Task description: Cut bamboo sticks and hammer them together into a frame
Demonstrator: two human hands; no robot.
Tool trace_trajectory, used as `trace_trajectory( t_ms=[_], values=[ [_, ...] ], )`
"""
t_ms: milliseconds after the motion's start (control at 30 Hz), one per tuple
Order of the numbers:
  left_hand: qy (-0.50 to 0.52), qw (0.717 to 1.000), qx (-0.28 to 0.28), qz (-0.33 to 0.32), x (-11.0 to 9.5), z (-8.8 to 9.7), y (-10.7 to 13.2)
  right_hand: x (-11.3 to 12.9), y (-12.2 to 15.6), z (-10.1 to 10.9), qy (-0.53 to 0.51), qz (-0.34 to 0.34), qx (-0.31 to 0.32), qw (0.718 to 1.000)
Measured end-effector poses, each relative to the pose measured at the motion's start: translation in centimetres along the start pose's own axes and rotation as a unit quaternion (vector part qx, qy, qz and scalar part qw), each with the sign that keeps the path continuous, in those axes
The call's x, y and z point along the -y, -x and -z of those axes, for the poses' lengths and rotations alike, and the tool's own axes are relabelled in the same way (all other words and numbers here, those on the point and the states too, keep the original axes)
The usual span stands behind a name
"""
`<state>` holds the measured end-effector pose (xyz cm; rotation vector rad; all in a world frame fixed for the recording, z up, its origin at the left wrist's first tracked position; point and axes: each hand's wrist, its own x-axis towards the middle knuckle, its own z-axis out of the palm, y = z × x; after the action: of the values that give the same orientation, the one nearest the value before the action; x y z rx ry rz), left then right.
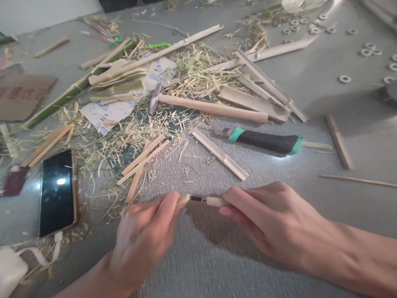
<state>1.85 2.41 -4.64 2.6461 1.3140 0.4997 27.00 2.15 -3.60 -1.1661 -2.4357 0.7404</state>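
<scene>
My left hand [149, 231] is closed, its thumb and finger pinching a small pale wooden piece [183, 200]. In my closed right hand [275, 222] is a small carving tool [214, 202] with a light wooden handle and a dark metal shaft. The shaft's tip meets the pale piece, low over the grey table; whether it goes into it I cannot tell. Just beyond lies a split bamboo strip [221, 154]. Thin wooden sticks [143, 162] rest past my left hand, and a black and green-handled utility knife [266, 141] past my right.
A hammer [213, 108] lies among bamboo shavings [195, 71] and split bamboo lengths. At left are a phone [57, 195] with a white cable [42, 258] and a cardboard piece [19, 96]. Several metal washers [345, 79] are scattered at the right.
</scene>
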Motion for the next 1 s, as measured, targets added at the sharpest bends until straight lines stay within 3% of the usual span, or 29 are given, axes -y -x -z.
trace_trajectory(
  t_ms=[233,433,500,700,767,1000],
  values=[
    [-0.01,1.0,-0.009,0.001,0.3,-0.2,0.2,0.5,-0.9,0.4,-0.147,-0.125,0.066,0.979],
    [-0.022,1.0,-0.002,-0.009,0.2,-0.2,0.3,-0.4,-0.6,0.1,0.006,0.012,-0.001,1.0],
    [-0.025,1.0,-0.005,-0.018,0.2,-0.2,0.4,-0.5,-0.5,0.3,0.014,0.016,0.005,1.0],
    [-0.022,0.999,-0.017,-0.02,0.4,-0.4,0.5,-0.1,-1.6,1.3,-0.156,-0.127,0.103,0.974],
    [-0.022,0.999,-0.014,-0.023,0.5,-0.4,0.6,0.0,-1.8,1.5,-0.164,-0.137,0.113,0.97],
    [-0.042,0.997,-0.002,-0.065,0.2,-0.2,0.3,-1.2,-0.9,1.8,0.031,0.044,0.06,0.997]
  ],
)
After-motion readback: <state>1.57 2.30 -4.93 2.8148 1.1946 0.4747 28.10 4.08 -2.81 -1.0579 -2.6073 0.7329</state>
